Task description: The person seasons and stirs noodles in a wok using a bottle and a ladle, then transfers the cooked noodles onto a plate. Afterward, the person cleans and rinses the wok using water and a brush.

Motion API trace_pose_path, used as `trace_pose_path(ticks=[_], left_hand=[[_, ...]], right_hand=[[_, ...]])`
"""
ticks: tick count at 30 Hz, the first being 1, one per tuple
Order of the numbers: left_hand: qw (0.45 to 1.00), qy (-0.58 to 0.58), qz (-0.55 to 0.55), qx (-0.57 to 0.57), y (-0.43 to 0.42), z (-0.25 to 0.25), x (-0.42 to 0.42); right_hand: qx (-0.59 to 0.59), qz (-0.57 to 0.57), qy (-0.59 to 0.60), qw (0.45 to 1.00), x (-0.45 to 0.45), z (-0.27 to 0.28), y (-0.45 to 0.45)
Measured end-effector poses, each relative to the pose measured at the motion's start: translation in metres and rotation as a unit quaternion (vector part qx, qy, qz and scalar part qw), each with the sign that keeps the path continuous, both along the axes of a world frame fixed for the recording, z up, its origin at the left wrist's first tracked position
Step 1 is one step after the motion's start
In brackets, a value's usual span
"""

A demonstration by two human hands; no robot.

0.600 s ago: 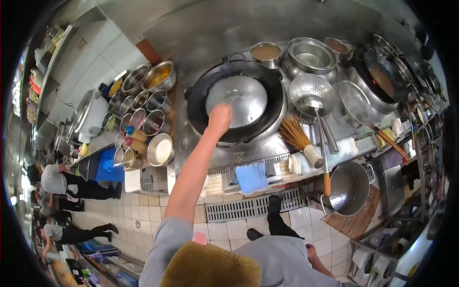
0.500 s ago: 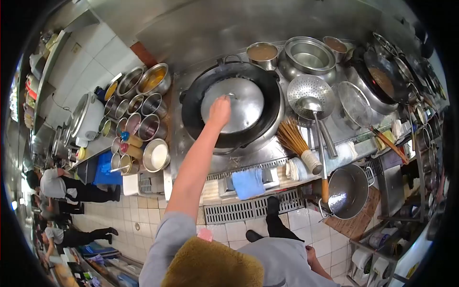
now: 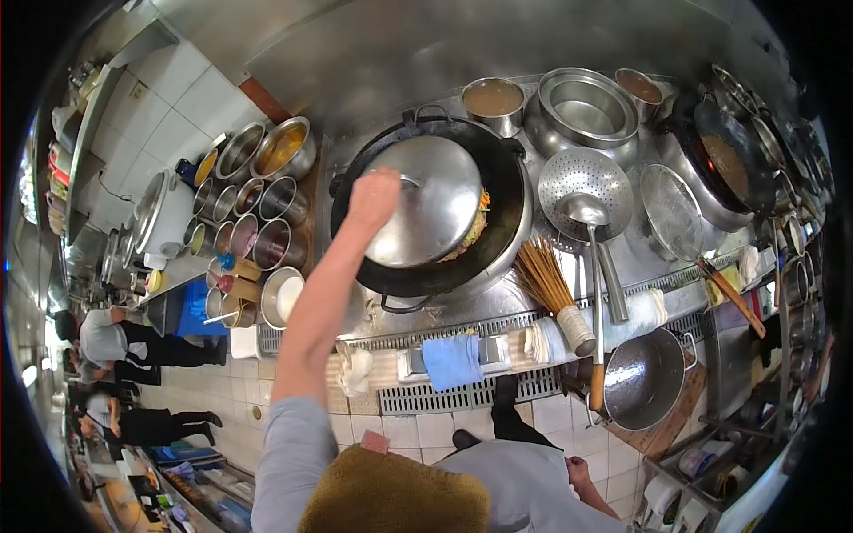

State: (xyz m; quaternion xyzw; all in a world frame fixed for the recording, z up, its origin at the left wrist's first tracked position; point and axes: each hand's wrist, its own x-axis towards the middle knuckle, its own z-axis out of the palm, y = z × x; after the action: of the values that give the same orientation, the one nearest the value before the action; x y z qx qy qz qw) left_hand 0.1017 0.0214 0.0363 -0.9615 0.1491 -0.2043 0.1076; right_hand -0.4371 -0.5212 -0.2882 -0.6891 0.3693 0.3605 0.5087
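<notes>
My left hand [image 3: 378,195] is closed on the handle of a round metal lid [image 3: 435,209]. The lid is tilted and shifted toward the left of a large black wok [image 3: 502,209]. Cooked food with orange and green bits [image 3: 475,233] shows beside the lid's right edge. Low at my right side, my right hand [image 3: 579,469] is small in view with its fingers curled in; whether it holds anything is hidden.
Bowls and cups [image 3: 283,149] crowd the left counter. Right of the wok lie a bamboo brush [image 3: 546,280], a perforated strainer [image 3: 569,182], a ladle [image 3: 586,210] and a mesh strainer [image 3: 671,213]. A blue cloth [image 3: 451,361] hangs in front. Several people stand far left.
My left hand has moved left and pulled the lid with it, uncovering food at its right. The view has shifted slightly. My right hand stays low at my side.
</notes>
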Motion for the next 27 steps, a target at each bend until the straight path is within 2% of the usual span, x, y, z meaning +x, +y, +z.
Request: trace_pose_path(ticks=[3,7,13,20,23,27], left_hand=[[0.999,-0.017,-0.003,-0.027,0.025,0.055,-0.049],[0.993,0.026,0.090,-0.072,0.046,0.118,-0.149],[0.962,0.027,0.248,-0.111,0.099,0.133,-0.303],[0.887,0.114,0.442,-0.071,0.181,0.078,-0.460],[0.841,0.144,0.514,-0.085,0.225,0.024,-0.515],[0.768,0.141,0.605,-0.157,0.282,-0.063,-0.558]], right_hand=[[0.022,0.016,0.009,1.000,0.020,0.000,0.007],[0.045,0.048,0.022,0.998,0.052,-0.001,0.020],[0.055,0.093,0.033,0.994,0.083,-0.036,0.032],[0.049,0.180,0.028,0.982,0.125,-0.006,0.051],[0.030,0.210,0.038,0.976,0.130,-0.011,0.056],[0.006,0.242,-0.033,0.970,0.125,-0.003,0.079]])
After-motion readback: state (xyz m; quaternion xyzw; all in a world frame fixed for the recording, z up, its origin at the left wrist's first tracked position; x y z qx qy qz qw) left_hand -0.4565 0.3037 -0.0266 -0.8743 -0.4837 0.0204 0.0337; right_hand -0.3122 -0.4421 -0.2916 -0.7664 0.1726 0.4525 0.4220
